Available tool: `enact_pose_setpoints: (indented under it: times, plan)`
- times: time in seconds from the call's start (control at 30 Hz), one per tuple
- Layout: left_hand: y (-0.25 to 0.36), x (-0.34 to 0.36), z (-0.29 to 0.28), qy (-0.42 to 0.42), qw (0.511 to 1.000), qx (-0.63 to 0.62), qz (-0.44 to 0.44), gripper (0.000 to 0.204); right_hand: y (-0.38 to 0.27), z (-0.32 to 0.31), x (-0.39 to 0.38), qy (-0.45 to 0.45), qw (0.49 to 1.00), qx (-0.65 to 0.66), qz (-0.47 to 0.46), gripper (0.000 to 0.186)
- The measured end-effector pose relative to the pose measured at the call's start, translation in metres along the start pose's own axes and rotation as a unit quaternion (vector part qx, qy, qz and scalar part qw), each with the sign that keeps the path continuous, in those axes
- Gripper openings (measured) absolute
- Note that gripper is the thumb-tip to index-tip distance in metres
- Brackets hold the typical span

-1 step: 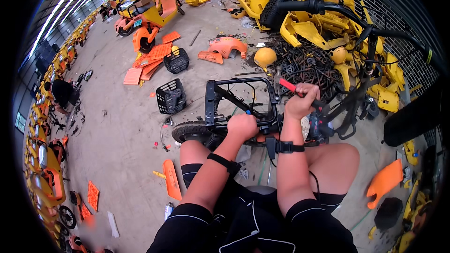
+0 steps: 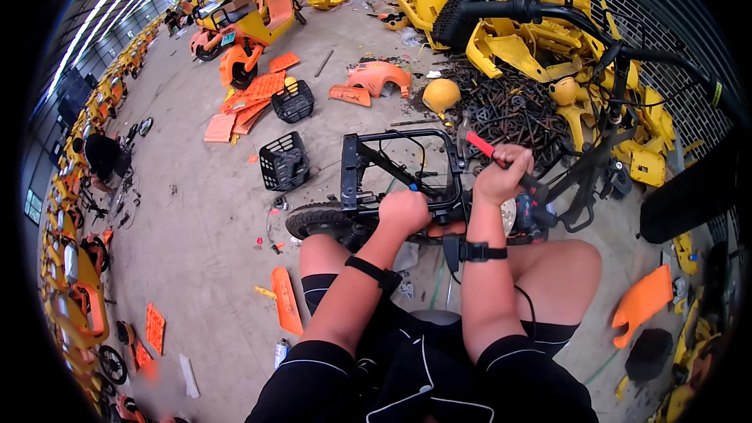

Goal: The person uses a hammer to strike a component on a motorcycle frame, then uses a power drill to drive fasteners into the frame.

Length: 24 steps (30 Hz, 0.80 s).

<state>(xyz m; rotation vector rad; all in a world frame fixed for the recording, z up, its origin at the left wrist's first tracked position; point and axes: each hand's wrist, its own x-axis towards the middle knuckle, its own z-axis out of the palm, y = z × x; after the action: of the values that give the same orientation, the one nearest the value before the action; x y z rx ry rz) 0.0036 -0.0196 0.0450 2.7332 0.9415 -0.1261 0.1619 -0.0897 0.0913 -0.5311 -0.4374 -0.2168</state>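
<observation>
Black bike frame (image 2: 399, 160) stands on the concrete floor (image 2: 196, 211) before the knees. Left hand (image 2: 404, 211) grips its rail, closed; right hand (image 2: 504, 175) clenches a red-handled tool (image 2: 479, 143) above it. Black basket (image 2: 283, 161) nearby, contents indistinct. Positions unchanged from earlier.

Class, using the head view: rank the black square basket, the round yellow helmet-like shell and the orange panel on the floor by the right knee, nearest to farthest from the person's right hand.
1. Round yellow shell, up and left of the right hand, beside the scrap pile.
2. Orange panel, down to the right on the floor.
3. Black square basket, far to the left, beyond the frame.
</observation>
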Motion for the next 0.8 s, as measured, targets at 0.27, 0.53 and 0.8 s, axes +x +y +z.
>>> enact_pose_setpoints:
  times: [0.27,0.53,0.8]
  plan:
    - [-0.002,-0.002,0.006,0.028,0.999,-0.022,0.006,0.028,-0.018,-0.018,-0.041,-0.136,0.971,-0.196,-0.026,0.03]
    - [-0.003,-0.006,-0.001,-0.002,1.0,-0.025,-0.01,0.032,-0.033,-0.013,-0.079,-0.205,0.916,-0.325,-0.119,0.021]
    - [-0.009,-0.012,0.002,0.028,0.999,-0.038,0.008,0.031,-0.05,0.01,-0.056,-0.263,0.87,-0.405,-0.101,0.018]
